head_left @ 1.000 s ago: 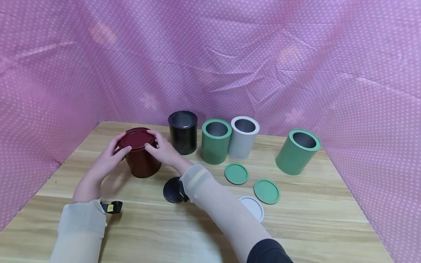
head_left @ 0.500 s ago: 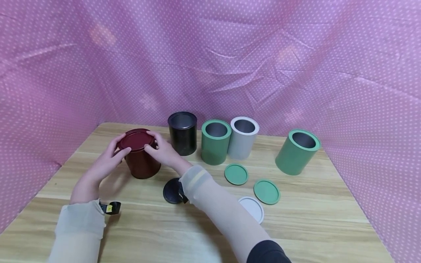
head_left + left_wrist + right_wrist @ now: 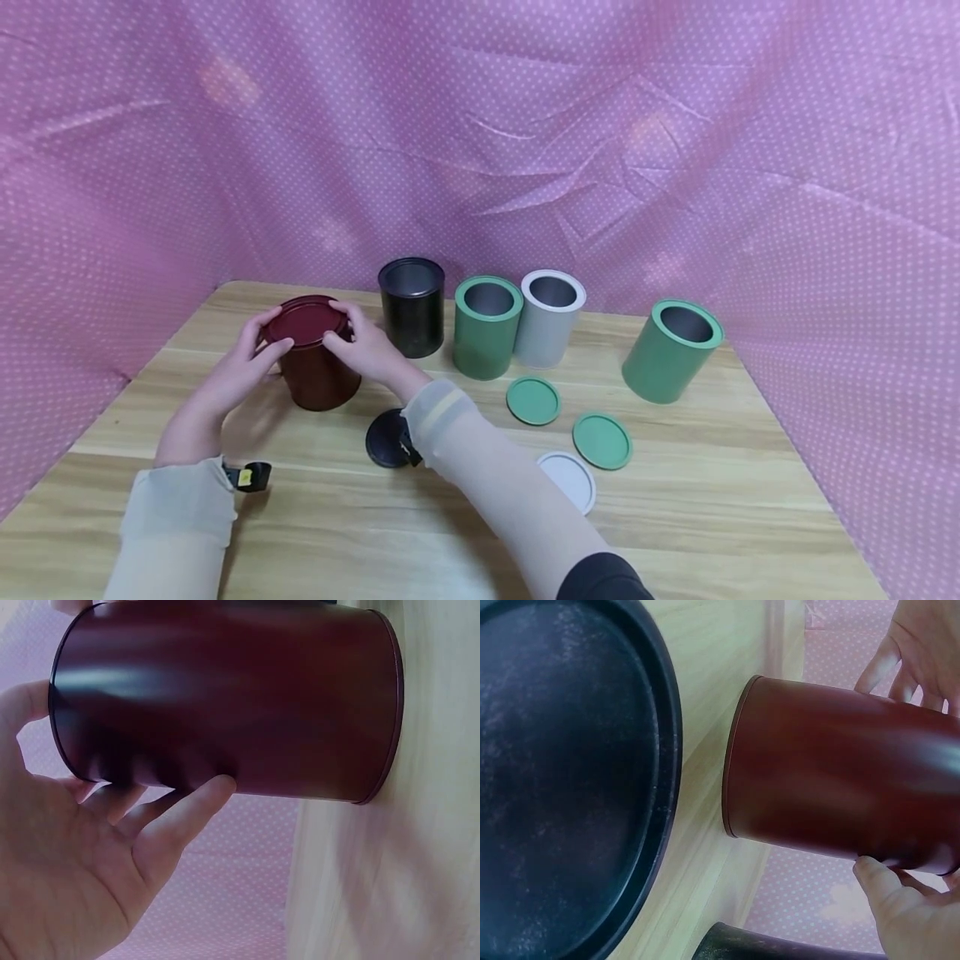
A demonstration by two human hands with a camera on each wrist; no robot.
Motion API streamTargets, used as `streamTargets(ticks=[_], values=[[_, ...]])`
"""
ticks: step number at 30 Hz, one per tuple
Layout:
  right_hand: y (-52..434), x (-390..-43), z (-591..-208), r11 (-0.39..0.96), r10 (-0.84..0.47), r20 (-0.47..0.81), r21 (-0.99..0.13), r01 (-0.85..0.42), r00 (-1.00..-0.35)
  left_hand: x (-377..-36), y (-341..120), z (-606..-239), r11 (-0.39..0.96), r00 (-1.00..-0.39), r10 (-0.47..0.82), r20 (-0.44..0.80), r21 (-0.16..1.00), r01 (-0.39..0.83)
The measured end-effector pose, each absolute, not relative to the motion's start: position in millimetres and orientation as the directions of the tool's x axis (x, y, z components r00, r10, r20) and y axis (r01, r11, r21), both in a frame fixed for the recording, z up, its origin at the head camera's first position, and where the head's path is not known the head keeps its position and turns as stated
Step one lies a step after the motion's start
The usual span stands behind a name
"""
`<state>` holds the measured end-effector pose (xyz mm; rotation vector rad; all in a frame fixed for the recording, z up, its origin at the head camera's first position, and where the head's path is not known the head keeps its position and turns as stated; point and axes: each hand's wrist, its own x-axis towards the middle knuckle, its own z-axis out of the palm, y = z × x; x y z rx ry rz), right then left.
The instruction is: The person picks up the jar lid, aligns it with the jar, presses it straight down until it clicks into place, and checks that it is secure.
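Note:
A dark red tin can (image 3: 322, 382) stands upright at the table's left, with a red lid (image 3: 306, 323) on its top. My left hand (image 3: 234, 373) grips its left upper side, thumb at the near rim and index finger at the far rim. Opposite it, my right hand (image 3: 372, 348) holds the right side of the rim. In the left wrist view, lower fingers of my left hand (image 3: 94, 851) lie along the wall of the can (image 3: 240, 697). The right wrist view shows both hands at the upper end of the can (image 3: 832, 765).
Four open cans stand rightward: black (image 3: 412, 321), green (image 3: 486, 342), white (image 3: 546, 333) and another green (image 3: 663, 367). Before them lie two green lids (image 3: 533, 400) and a white lid (image 3: 570, 482), partly behind my right forearm. A black lid (image 3: 386, 437) lies under my right wrist.
The head view has shifted slightly, so the scene sits a little further left and lower. Both hands keep their places on the red can.

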<state>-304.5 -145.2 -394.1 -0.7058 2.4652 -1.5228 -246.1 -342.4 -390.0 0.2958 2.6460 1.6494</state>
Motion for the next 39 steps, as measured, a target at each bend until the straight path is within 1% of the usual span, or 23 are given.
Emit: streamTargets(ticks=[6,15,20,26,33,39], values=[[-143,-304,-394,0.381,-0.469,0.102,-0.873,-0.305,-0.877,-247,-340,-389,0.438,-0.985,0.157,0.075,0.889,0.137],[-143,-302,-395,0.376,-0.467,0.095,-0.878,-0.295,-0.879,-246,-339,-389,0.410,-0.986,0.160,0.050,0.905,0.113],[-145,-300,-396,0.381,-0.474,0.107,-0.870,-0.314,-0.874,-242,-340,-389,0.398,-0.987,0.153,0.057,0.910,0.114],[-145,-303,-395,0.380,-0.472,0.118,-0.867,-0.323,-0.874,-241,-338,-388,0.416,-0.987,0.135,0.086,0.899,0.135],[-142,-301,-397,0.400,-0.476,0.106,-0.857,-0.323,-0.873,-240,-336,-391,0.417,-0.988,0.126,0.092,0.899,0.137],[-137,-298,-393,0.392,-0.498,0.094,-0.862,-0.321,-0.862,-235,-334,-391,0.442,-0.987,0.119,0.108,0.885,0.150]])
